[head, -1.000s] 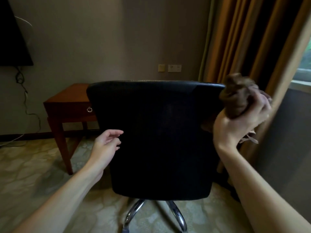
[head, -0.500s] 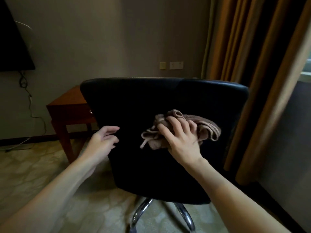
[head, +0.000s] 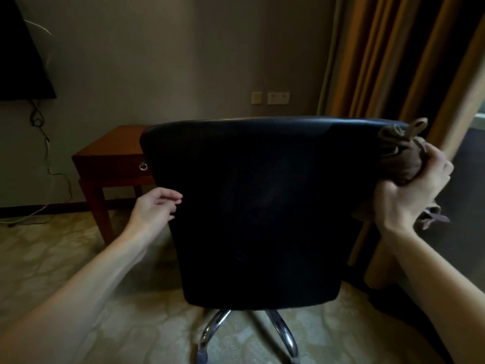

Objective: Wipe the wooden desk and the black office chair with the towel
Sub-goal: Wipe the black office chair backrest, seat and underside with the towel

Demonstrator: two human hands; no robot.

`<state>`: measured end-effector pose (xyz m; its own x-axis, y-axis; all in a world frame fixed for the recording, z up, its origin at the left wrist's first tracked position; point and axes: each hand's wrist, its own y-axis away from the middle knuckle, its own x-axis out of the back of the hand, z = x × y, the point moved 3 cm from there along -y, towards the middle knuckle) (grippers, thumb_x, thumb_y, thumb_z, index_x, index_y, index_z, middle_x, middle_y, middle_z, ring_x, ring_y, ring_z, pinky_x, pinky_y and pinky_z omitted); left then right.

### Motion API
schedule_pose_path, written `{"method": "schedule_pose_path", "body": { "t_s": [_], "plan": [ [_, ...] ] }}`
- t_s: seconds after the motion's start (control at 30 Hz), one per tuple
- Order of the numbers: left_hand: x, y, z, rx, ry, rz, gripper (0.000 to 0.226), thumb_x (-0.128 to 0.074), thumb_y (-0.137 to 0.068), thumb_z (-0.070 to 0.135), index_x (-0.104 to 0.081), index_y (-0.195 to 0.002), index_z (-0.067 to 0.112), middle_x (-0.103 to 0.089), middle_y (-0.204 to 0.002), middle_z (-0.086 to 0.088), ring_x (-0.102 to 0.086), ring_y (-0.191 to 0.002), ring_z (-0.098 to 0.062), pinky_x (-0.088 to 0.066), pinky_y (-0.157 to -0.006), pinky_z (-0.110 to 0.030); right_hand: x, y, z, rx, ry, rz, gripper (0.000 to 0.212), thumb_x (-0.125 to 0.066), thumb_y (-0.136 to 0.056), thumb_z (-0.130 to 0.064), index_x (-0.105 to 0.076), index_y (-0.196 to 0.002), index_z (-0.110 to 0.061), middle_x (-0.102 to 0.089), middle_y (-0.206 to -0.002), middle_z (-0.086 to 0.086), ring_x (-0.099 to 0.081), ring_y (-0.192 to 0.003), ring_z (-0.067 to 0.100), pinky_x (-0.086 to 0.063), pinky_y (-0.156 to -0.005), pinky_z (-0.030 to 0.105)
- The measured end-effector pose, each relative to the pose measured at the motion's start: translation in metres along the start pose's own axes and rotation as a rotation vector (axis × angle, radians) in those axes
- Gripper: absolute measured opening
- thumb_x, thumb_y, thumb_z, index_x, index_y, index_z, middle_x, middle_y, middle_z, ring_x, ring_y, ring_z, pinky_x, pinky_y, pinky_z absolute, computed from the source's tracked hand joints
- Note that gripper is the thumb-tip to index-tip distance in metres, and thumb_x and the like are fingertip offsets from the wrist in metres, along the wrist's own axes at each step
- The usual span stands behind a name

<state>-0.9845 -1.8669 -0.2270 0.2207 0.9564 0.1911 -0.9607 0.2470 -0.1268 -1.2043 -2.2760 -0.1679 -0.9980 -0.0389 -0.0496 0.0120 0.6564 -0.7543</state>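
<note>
The black office chair (head: 257, 206) stands right in front of me, its backrest facing me, chrome legs showing below. My right hand (head: 409, 195) is shut on a bunched brown towel (head: 399, 156) pressed against the backrest's upper right edge. My left hand (head: 154, 208) hovers at the backrest's left edge, fingers loosely curled and holding nothing. The wooden desk (head: 110, 151) with a ring drawer pull stands behind the chair at left, partly hidden by it.
Brown curtains (head: 393, 61) hang at the right, close beside the chair. A dark screen (head: 18, 61) hangs on the wall at upper left, with cables trailing down to the patterned carpet (head: 52, 258). Wall sockets (head: 278, 98) sit above the chair.
My right hand swept the towel from the backrest's right edge to its middle, then back to the upper right edge. My left hand stayed at the left edge.
</note>
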Motion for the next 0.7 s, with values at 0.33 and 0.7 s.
{"method": "schedule_pose_path", "body": {
  "t_s": [0.33, 0.7],
  "plan": [
    [0.006, -0.008, 0.004, -0.089, -0.058, 0.075, 0.023, -0.058, -0.096, -0.002, -0.058, -0.093, 0.021, -0.062, -0.087, -0.008, -0.057, -0.077, -0.017, -0.048, -0.072, -0.034, -0.058, 0.047, -0.039, -0.254, -0.178, 0.037, 0.072, -0.053, -0.070, -0.013, -0.046, -0.141, -0.010, -0.046, -0.135, 0.017, -0.044, -0.126, 0.030, -0.035, -0.113, 0.046],
    [0.009, -0.016, 0.020, -0.065, -0.285, 0.041, 0.024, -0.059, -0.087, -0.010, -0.058, -0.087, 0.014, -0.060, -0.078, -0.011, -0.054, -0.071, -0.023, -0.042, -0.067, -0.037, -0.117, 0.174, -0.142, 0.150, 0.035, -0.504, 0.081, -0.062, -0.050, -0.026, -0.050, -0.130, -0.022, -0.047, -0.135, 0.015, -0.041, -0.117, 0.035, -0.038, -0.101, 0.048]
  ]
}}
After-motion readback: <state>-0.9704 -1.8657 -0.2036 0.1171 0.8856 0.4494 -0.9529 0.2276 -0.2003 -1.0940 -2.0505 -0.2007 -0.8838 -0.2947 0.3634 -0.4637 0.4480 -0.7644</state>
